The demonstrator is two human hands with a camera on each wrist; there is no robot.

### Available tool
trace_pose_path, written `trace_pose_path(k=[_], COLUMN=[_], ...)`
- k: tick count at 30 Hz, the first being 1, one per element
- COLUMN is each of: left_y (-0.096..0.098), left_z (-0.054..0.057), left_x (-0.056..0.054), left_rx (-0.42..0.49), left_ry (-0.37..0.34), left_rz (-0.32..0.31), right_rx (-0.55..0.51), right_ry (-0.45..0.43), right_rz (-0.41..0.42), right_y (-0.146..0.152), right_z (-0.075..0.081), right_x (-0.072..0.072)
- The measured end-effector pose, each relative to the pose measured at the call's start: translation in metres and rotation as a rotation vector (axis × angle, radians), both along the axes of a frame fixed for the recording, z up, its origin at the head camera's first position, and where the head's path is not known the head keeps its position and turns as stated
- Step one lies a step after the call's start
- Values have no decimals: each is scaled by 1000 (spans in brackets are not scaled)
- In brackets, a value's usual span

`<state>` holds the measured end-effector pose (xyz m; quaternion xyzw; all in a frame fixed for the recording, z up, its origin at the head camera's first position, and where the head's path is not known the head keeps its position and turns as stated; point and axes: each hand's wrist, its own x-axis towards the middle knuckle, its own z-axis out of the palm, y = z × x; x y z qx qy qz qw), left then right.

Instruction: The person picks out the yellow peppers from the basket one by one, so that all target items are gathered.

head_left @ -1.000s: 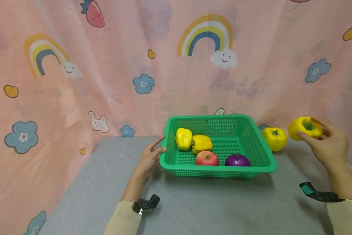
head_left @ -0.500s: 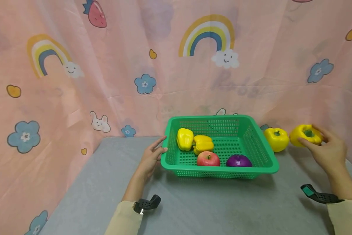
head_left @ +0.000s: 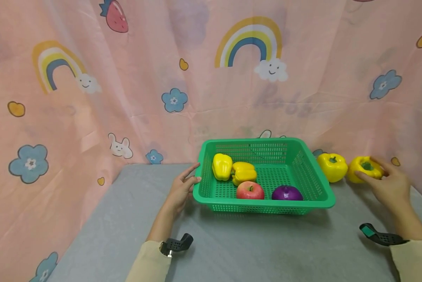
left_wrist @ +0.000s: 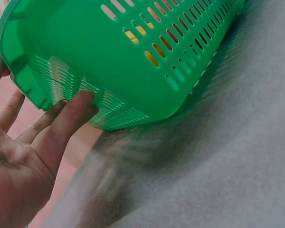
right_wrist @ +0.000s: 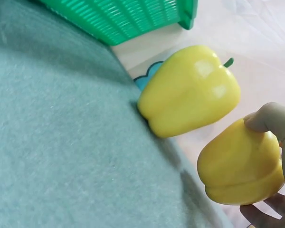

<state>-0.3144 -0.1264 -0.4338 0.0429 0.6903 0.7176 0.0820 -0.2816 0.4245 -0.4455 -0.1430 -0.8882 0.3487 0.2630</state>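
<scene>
Pinching a yellow pepper (head_left: pixel 359 167) between fingers, right of the green basket (head_left: pixel 264 203): right hand (head_left: pixel 392 188). Touching the basket's left rim, presumably steadying it: left hand (head_left: pixel 180 190), fingers spread.

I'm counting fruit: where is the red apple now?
In the head view, the red apple sits inside the green basket by its near wall, left of the round purple item.

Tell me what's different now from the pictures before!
The right hand lowered its yellow pepper toward the table, next to another yellow pepper, and still holds it. The left hand still touches the green basket; the basket and the apple inside stayed put.
</scene>
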Motion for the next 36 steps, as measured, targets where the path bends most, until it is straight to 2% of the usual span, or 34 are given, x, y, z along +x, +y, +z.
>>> trace_pose_path(k=[9,18,26,36], left_y=[0,0,0,-1], left_z=[-1,0,0,0], left_x=[-1,-1,0,0], left_rx=[-10,-10,4,-2], left_ry=[1,-5,-4,-2], left_rz=[2,1,-6,-10], right_rx=[-4,14,-80,-106], right_ry=[-84,-104,-168,-166], right_rz=[44,73,71,54], right_y=[2,4,-3,-5], right_z=[-6,-10,-15,-18], right_x=[-1,-2,-5,-5])
